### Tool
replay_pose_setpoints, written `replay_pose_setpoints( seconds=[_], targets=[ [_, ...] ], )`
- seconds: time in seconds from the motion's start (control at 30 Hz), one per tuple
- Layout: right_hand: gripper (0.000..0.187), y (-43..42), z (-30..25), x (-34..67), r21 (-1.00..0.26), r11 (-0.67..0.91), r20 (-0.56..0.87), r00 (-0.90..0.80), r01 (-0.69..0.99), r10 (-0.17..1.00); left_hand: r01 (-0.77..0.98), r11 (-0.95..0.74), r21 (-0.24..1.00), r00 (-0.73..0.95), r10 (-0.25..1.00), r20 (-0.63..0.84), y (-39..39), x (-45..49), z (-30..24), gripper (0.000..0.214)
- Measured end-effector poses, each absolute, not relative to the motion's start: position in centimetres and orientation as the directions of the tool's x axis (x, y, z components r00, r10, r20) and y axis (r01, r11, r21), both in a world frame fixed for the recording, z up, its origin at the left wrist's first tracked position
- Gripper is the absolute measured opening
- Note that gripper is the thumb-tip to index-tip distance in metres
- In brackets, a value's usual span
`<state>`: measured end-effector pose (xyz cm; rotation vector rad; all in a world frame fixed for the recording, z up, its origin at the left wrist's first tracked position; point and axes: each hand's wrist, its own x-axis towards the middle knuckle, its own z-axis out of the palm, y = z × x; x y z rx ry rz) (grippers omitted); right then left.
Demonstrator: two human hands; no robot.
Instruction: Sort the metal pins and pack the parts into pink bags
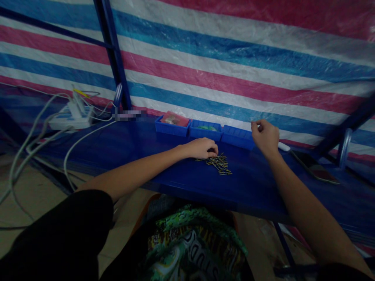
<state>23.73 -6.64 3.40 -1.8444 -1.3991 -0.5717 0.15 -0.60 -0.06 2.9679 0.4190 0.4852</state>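
Observation:
A loose pile of thin brass-coloured pins (219,164) lies on the blue tabletop. My left hand (202,148) rests at its upper left edge, fingers curled down against the pins; whatever the fingertips hold is hidden. Raised over the right end of the row of bins, my right hand (266,136) is closed in a pinch. A small thin tip sticks out left of its fingers, too small to name. Below and left of that hand sits the right blue bin (236,137), its inside hard to see.
A middle blue bin (205,134) holds green items; the left blue bin (171,129) holds a reddish packet. At right lie a white object (283,146) and a dark phone-like slab (315,167). A power strip (72,119) with cables stands left. Striped sheeting (219,74) hangs behind.

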Motion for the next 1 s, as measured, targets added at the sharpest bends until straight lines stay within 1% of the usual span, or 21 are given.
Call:
replay_pose_setpoints(
  seconds=[0.07, 0.1, 0.17, 0.23, 0.3, 0.37, 0.43, 0.53, 0.67, 0.73, 0.83, 1.0],
  targets=[
    [0.035, -6.2, 2.7, 23.9, -0.229, -0.218, 0.649, 0.316, 0.949, 0.692, 0.259, -0.952, 0.160, 0.911, 0.296, 0.287, -0.6, 0.1, 0.0, 0.014],
    [0.036, -6.1, 2.5, 23.8, -0.196, -0.231, 0.619, 0.303, 0.953, 0.725, 0.264, -0.951, 0.162, 0.909, 0.301, 0.289, -0.6, 0.0, 0.1, 0.014],
    [0.036, -6.0, 2.1, 23.3, -0.161, -0.195, 0.592, 0.253, 0.968, 0.765, 0.272, -0.949, 0.159, 0.901, 0.309, 0.304, -0.6, 0.0, 0.1, 0.014],
    [0.035, -6.2, 2.2, 22.3, -0.177, -0.088, 0.597, 0.178, 0.980, 0.782, 0.285, -0.946, 0.153, 0.885, 0.321, 0.337, -0.5, 0.0, 0.1, 0.015],
    [0.033, -6.6, 2.3, 21.0, -0.206, 0.057, 0.587, 0.076, 0.977, 0.806, 0.322, -0.933, 0.159, 0.847, 0.359, 0.391, -0.4, 0.0, 0.2, 0.016],
    [0.030, -6.9, 2.3, 19.6, -0.213, 0.179, 0.542, -0.036, 0.960, 0.839, 0.370, -0.911, 0.181, 0.786, 0.411, 0.462, -0.1, -0.1, 0.2, 0.016],
    [0.024, -7.2, 2.0, 18.4, -0.189, 0.240, 0.482, -0.123, 0.952, 0.868, 0.398, -0.894, 0.203, 0.725, 0.443, 0.528, 0.1, -0.1, 0.3, 0.016],
    [0.022, -7.2, 1.5, 17.4, -0.142, 0.252, 0.439, -0.168, 0.957, 0.882, 0.421, -0.883, 0.209, 0.671, 0.458, 0.583, 0.2, -0.2, 0.4, 0.016],
    [0.024, -7.1, 1.2, 17.3, -0.122, 0.246, 0.455, -0.166, 0.961, 0.875, 0.453, -0.869, 0.202, 0.656, 0.478, 0.585, 0.2, -0.2, 0.2, 0.016],
    [0.024, -7.2, 1.3, 17.4, -0.111, 0.240, 0.458, -0.165, 0.964, 0.874, 0.436, -0.878, 0.199, 0.657, 0.461, 0.596, 0.2, -0.1, 0.0, 0.019],
    [0.026, -7.3, 1.3, 17.2, -0.094, 0.229, 0.437, -0.167, 0.969, 0.884, 0.408, -0.891, 0.199, 0.655, 0.438, 0.616, 0.3, 0.0, -0.2, 0.029],
    [0.026, -7.5, 1.3, 16.8, -0.065, 0.203, 0.415, -0.159, 0.977, 0.896, 0.404, -0.907, 0.122, 0.684, 0.388, 0.618, 0.3, 0.0, -0.3, 0.022]
  ],
)
